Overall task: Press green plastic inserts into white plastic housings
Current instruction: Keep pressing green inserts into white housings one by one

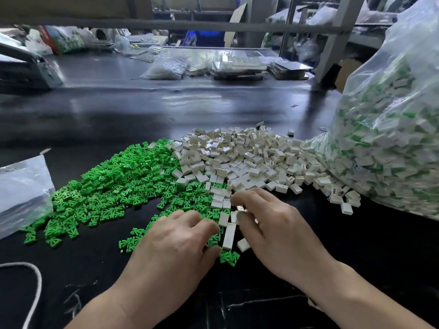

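- Left hand [175, 243]: fingers curled down onto the near edge of the green inserts [114, 184]; cannot tell whether it holds one.
- Right hand [273, 231]: thumb and forefinger pinch a white housing [240, 208], just beside the left fingertips.
- Inserts: small, bright green, forked, heaped on the left.
- White housings heap [249, 157]: small open boxes, touching the inserts' right edge.

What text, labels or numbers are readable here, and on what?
No text reads clearly anywhere.
Small printed patch on the big bag: too small to read.
Red and green packaging at the far left of the table: print blurred.
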Tool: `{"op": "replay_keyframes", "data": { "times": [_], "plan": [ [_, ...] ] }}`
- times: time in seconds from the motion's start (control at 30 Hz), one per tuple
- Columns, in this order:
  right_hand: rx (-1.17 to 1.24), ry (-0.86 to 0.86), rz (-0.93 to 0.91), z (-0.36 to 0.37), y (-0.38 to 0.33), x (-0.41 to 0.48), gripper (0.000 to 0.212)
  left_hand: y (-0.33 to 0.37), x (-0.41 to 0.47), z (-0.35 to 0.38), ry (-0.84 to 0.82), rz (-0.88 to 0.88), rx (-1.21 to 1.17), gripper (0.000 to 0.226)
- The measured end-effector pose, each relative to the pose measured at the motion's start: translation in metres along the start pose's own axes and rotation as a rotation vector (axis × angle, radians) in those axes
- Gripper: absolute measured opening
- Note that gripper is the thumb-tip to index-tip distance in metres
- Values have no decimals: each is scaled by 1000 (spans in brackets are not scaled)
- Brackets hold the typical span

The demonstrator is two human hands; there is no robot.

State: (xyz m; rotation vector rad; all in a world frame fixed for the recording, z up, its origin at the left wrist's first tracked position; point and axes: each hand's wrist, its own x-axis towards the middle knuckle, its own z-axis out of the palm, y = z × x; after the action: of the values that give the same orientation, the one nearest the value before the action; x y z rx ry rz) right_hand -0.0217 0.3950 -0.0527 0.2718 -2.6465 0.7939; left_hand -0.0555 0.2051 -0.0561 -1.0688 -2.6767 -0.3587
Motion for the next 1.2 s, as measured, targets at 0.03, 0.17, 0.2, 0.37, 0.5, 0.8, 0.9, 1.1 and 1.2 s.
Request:
{"op": "replay_keyframes", "data": {
  "times": [0.03,0.17,0.2,0.37,0.5,0.8,0.9,1.1,1.2],
  "plan": [
    [36,4,9,1,0,0,22,0,0,0,-15,-4,18,23],
    [138,22,69,3,3,1,20,-1,-1,1,-59,-36,9,22],
    [154,24,95,3,3,1,20,-1,-1,-1,-56,-39,7,23],
    [466,-26,328,-5,2,1,13,1,-3,-6,-7,-77,-91,18],
    [993,-62,450,-11,-4,3,32,6,-2,-10,75,-291,-418,27],
    [1276,-191,516,-11,-9,-2,13,20,0,-21,116,-436,-1193,23],
    [1361,-249,484,-9,-10,-2,20,19,2,-18,130,-459,-1354,20],
    [1417,-324,449,-10,-12,-2,25,17,4,-15,188,-542,-1628,29],
    [1416,-321,448,-12,-12,-2,28,17,4,-16,186,-547,-1668,29]
  ]
}}
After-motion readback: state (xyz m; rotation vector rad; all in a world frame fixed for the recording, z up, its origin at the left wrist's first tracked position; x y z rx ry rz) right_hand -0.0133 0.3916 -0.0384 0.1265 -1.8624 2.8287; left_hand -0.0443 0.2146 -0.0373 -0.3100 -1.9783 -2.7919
